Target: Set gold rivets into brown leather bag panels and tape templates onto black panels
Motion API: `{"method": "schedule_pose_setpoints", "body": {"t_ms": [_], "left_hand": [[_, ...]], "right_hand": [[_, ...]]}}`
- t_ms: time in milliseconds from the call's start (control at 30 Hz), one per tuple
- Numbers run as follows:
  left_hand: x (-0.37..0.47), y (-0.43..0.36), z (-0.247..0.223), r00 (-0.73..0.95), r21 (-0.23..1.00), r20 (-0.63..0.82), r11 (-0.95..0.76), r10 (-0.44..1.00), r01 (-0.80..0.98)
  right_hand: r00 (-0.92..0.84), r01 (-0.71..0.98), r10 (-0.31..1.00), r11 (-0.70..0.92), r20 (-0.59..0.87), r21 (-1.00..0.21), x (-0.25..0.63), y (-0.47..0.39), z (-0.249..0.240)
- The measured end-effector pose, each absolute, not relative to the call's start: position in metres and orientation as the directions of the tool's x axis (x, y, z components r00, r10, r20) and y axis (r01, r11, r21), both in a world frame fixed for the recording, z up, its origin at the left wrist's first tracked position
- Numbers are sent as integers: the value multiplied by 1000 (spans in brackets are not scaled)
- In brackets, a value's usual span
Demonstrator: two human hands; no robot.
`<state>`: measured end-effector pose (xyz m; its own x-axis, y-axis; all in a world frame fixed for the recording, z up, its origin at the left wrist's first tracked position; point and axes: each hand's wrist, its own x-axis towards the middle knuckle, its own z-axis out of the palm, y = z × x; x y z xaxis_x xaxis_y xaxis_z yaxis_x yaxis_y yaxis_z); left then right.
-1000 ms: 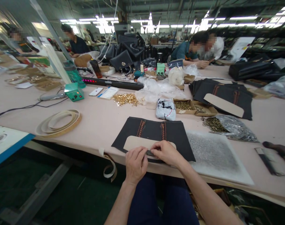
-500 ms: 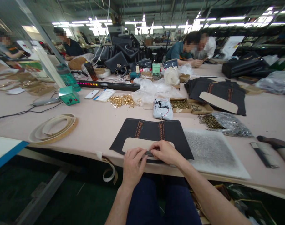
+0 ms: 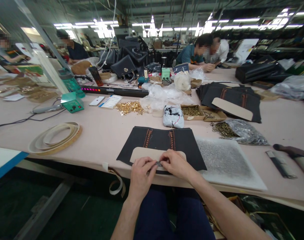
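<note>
A black leather-like panel [image 3: 160, 136] lies at the table's front edge, with two orange-stitched strips running down it. A beige rounded piece [image 3: 152, 152] rests across its near part. Over that piece, a small dark grey piece [image 3: 159, 163] sits between my hands; its kind is too small to make out. My left hand [image 3: 141, 175] has thumb and fingers closed at its left end. My right hand [image 3: 175, 162] pinches at its right end, fingers bent and pressed together. Both hands rest low over the panel.
A speckled white board [image 3: 224, 161] lies right of the panel, then a hammer [image 3: 293, 152]. Behind are a plastic-wrapped bundle [image 3: 173, 116], a box of brass pieces [image 3: 192, 110], gold parts [image 3: 130, 107] and stacked black panels [image 3: 204, 96]. Coiled strips [image 3: 55, 137] lie left. Several people sit farther back.
The view has shifted very slightly. My hands stay in the same place, and slightly more of the small grey piece shows between my fingertips.
</note>
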<state>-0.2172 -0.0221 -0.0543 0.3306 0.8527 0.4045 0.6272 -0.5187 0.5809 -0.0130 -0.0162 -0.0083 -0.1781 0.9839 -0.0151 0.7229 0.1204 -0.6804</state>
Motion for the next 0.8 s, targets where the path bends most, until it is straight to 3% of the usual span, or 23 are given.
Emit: {"method": "schedule_pose_setpoints", "body": {"t_ms": [367,500,800], "left_hand": [[-219,-17,-47,354,614,361,-506,863,606],[-221,-16,-46,363,618,339,-496,868,610],[-221,-10,-47,381,614,321,-497,867,613]], "right_hand": [[-269,640,940,11,-210,-769,-7,-8,-8],[-290,626,937,33,-194,-779,-6,-6,-8],[-241,782,927,11,-286,-623,-10,10,6]]}}
